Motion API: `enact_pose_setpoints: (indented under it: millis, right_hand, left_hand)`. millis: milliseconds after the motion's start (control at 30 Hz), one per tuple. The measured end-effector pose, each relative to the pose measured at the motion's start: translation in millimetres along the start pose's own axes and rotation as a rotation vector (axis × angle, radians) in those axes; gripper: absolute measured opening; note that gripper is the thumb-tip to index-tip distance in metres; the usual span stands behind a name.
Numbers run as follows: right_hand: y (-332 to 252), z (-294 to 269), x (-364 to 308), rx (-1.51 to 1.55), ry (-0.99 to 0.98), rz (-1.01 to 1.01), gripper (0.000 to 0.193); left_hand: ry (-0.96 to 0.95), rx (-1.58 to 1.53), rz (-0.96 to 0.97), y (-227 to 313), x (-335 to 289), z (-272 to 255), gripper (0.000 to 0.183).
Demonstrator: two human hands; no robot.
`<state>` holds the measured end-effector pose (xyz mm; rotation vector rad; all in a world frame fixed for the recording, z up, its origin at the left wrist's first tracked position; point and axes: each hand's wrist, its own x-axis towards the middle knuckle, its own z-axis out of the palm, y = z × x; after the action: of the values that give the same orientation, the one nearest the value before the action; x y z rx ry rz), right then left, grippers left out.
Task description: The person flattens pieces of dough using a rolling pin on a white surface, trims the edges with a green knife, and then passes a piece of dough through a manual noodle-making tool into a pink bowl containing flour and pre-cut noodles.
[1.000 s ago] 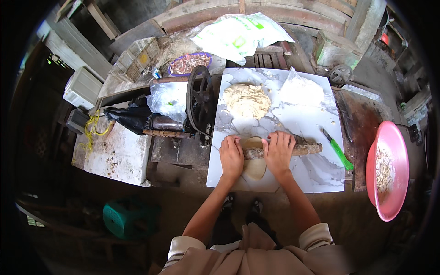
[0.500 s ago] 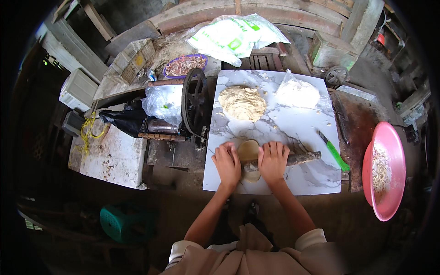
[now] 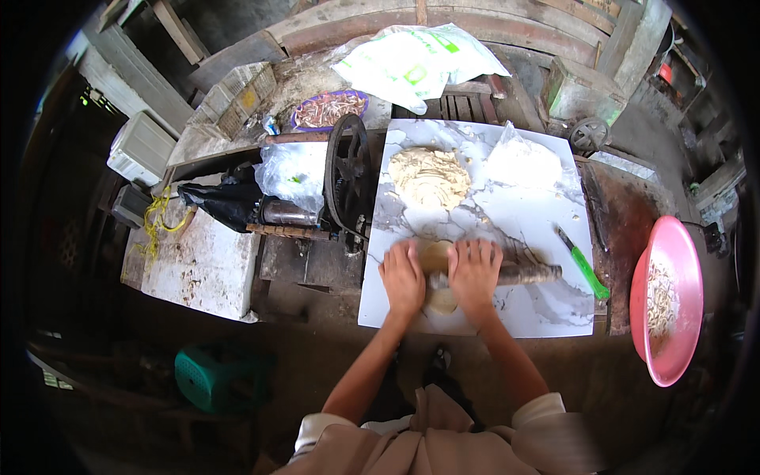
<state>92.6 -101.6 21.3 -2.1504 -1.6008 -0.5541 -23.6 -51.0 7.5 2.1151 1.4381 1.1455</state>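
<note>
A person's two bare hands work at a white marbled desk (image 3: 507, 222), seen from above. Near the desk's front edge, the left hand (image 3: 403, 277) and right hand (image 3: 475, 279) lie palm down over a roller (image 3: 534, 274), side by side with a narrow gap between them. The fingers of each are close together and bent; both hands are blurred, and whether they close around the roller cannot be told. The roller juts out past the right hand towards the desk's right side. Beneath it, also near the desk's front edge, lies a flat piece of dough (image 3: 442, 301), partly covered by the roller and hands.

Towards the desk's far left is a pale, ridged heap (image 3: 430, 178); at its far right, a clear bag (image 3: 524, 162) of something white. A green-handled knife (image 3: 586, 271) lies by the desk's right edge, just beyond the roller's end.

Close against the desk's left edge stands a dark wheel (image 3: 344, 182), blocking that side. Right of the desk sits a pink basin (image 3: 690, 301) with pale shreds in it. Beyond the desk's far edge lies a white sack (image 3: 419, 63); lower left of the desk is a green stool (image 3: 198, 380).
</note>
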Motion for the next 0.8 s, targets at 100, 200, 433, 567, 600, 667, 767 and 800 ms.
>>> enact_pose_setpoints:
  millis: [100,200,433,567,600,667,767,800]
  right_hand:
    - [-7,-14,-30,0.03,-0.06,-0.013,0.026]
    - [-6,-17,-13,0.029,-0.074,-0.001,0.035]
    - [9,35,84,0.021,-0.006,0.078,0.047]
    - [13,45,79,0.008,-0.021,0.134,0.051]
    - [10,43,71,0.012,-0.023,0.133,0.051]
    - [1,30,52,0.022,-0.019,0.09,0.052]
    - [-1,21,42,0.014,-0.036,0.099,0.052]
    - [1,21,46,0.012,-0.021,0.101,0.052]
  left_hand:
    - [-0.066,-0.062,-0.052,0,-23,-13,0.019]
    - [-0.1,0.052,-0.043,1,-13,-10,0.021]
    - [0.044,0.216,-0.01,3,83,34,0.02]
    - [0.017,0.212,0.069,5,83,39,0.027]
    - [0.038,0.244,0.038,4,73,36,0.03]
    - [0.058,0.282,0.011,4,54,26,0.033]
    - [-0.015,0.303,-0.046,9,42,18,0.039]
    - [-0.031,0.298,-0.079,10,46,21,0.039]
